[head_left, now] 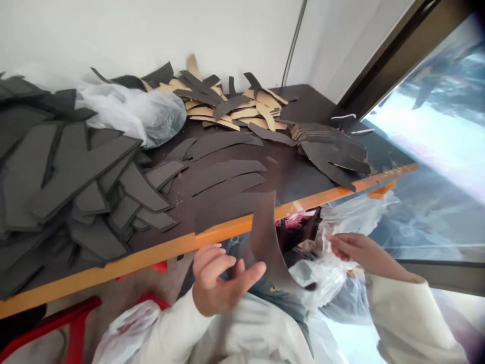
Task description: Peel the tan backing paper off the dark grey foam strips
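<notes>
My left hand is below the table's front edge, thumb and fingers pinching the lower end of a dark curved cut piece that stands upright and blurred. My right hand reaches to the right, fingers closed on the crinkled rim of a clear plastic bag in my lap. Both arms wear white sleeves.
A dark table with an orange edge carries a heap of grey foam pieces on the left, flat dark strips in the middle, tan and black cutouts at the back and a stack on the right. A plastic bag lies behind. Red stool lower left.
</notes>
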`<state>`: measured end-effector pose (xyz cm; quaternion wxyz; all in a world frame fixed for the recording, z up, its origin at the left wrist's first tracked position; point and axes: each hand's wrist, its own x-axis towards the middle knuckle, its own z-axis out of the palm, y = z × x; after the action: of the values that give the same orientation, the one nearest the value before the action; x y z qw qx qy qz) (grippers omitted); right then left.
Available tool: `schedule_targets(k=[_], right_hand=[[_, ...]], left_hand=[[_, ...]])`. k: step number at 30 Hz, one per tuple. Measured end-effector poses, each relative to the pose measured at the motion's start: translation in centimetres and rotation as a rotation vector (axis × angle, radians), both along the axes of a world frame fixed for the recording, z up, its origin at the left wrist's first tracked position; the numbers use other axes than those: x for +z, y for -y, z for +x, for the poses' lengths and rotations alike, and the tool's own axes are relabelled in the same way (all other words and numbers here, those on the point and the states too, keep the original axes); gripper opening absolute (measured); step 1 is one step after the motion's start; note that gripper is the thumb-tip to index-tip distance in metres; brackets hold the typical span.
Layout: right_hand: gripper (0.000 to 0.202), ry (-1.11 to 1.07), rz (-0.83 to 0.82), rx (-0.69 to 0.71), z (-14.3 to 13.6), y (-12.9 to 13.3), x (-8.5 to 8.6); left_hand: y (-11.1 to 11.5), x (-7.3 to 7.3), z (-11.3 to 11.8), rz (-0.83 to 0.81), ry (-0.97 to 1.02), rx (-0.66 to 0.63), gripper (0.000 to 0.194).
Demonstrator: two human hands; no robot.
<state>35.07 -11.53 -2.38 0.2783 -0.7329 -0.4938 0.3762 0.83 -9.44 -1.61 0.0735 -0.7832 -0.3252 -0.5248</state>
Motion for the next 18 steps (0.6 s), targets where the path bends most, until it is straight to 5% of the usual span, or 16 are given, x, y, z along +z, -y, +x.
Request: schedule_targets(k=[2,4,8,11,15,18], right_hand=[[0.049,-0.298,-0.089,0.294,-4.3,0.0,1.6],[0.047,-0.662,-0.051,0.418,-8.6,-0.2,2.7],[0.047,-1.168,-0.324,0.609,-13.9,-0.8,3.1],[0.038,-1.080,-0.310,0.525,-14.2,-1.2,3.1],[0.026,-0.702,-0.143,0.519,-13.4,-2.1,4.5],[0.022,-0.484,0.034,0.503,-13.0,-3.1,6.2]], left_hand=[[-0.1,-0.3,-0.1,0.093,-0.053,0.039,0.055],[-0.2,-0.5,-0.1,0.186,-0.096,0.080,0.062],[-0.3,-0.6,-0.6,0.307,-0.190,0.112,0.051],[-0.4,-0.6,-1.8,0.328,-0.144,0.091,0.021],[-0.5,-0.2,-4.4,0.285,-0.178,-0.062,0.022],[-0.7,0.7,-6.0,0.093,-0.098,-0.145,0.015]])
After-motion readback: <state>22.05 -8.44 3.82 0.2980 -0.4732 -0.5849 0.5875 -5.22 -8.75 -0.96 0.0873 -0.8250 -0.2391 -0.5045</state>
